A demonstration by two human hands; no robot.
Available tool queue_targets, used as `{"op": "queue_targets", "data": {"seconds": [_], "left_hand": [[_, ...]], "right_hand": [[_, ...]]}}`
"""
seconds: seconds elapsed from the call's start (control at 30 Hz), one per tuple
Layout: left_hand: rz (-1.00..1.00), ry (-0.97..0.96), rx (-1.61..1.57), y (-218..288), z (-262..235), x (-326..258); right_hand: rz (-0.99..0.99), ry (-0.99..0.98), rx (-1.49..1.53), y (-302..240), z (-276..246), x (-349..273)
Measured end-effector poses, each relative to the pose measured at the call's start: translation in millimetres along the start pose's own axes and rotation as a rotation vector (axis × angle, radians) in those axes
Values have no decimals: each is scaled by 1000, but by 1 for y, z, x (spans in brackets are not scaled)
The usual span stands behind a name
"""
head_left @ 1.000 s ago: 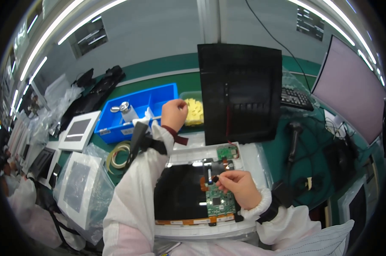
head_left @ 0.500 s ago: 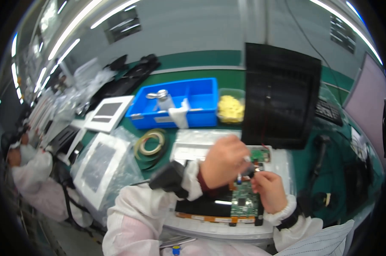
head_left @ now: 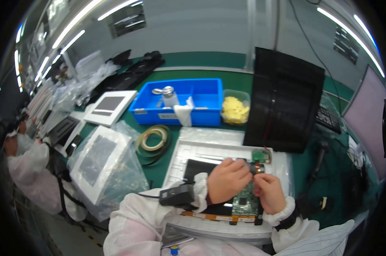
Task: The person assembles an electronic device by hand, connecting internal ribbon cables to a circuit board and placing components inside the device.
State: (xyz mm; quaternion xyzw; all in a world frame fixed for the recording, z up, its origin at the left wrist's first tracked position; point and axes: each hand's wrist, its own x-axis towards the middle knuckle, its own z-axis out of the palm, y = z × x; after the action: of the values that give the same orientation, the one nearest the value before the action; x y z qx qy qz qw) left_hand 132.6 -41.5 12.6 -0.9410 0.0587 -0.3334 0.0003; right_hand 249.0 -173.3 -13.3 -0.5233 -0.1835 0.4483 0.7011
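A white housing [head_left: 176, 164] lies before me with a black panel [head_left: 197, 165] inside it. On the panel sits a green circuit board [head_left: 245, 204], and an orange flex strip [head_left: 203, 216] runs along the near edge. My left hand [head_left: 229, 181] is closed, its fingertips at the far end of the board beside a small dark grey piece [head_left: 253, 167]. Close by on the right, my right hand [head_left: 269, 193] pinches at the board's far right edge. Whatever sits between the fingers of either hand is hidden. A smaller green board [head_left: 261, 157] lies just beyond them.
Behind stands a black panel [head_left: 286, 102] with a red wire. Left of it are a clear tub of yellow pieces [head_left: 235, 110], a blue bin [head_left: 201, 117] holding a metal-topped bottle [head_left: 170, 97], and tape rolls [head_left: 152, 143]. A bagged white frame [head_left: 101, 162] and another person [head_left: 35, 175] are further left.
My left hand has come down and nearer to me, from above the housing to the board's far end. The right hand stays at nearly the same spot, still pinching.
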Motion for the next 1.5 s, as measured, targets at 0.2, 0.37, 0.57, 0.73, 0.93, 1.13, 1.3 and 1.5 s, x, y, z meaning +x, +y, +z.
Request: {"op": "queue_targets", "data": {"seconds": [0.2,0.37,0.57,0.73,0.93,1.13,1.3,1.5], "left_hand": [[-88,42,-48,-5,-5,0],[28,32,-8,3,-4,0],[34,60,-31,0,-5,2],[-351,140,-618,-6,-2,-4],[-820,16,-1425,5,-6,-16],[-772,-59,-1382,4,-1,-20],[-707,-52,-992,-2,-7,-20],[-218,-182,-521,-10,0,-31]], "right_hand": [[10,-38,17,2,-2,3],[16,-31,6,1,-4,2],[41,-56,15,0,-2,1],[-141,-142,-51,-6,-4,-2],[-407,-243,-231,-14,0,-4],[-521,-277,-239,-9,-3,-1],[-545,-202,-443,-32,-8,8],[-365,-338,-795,-35,-11,35]]}}
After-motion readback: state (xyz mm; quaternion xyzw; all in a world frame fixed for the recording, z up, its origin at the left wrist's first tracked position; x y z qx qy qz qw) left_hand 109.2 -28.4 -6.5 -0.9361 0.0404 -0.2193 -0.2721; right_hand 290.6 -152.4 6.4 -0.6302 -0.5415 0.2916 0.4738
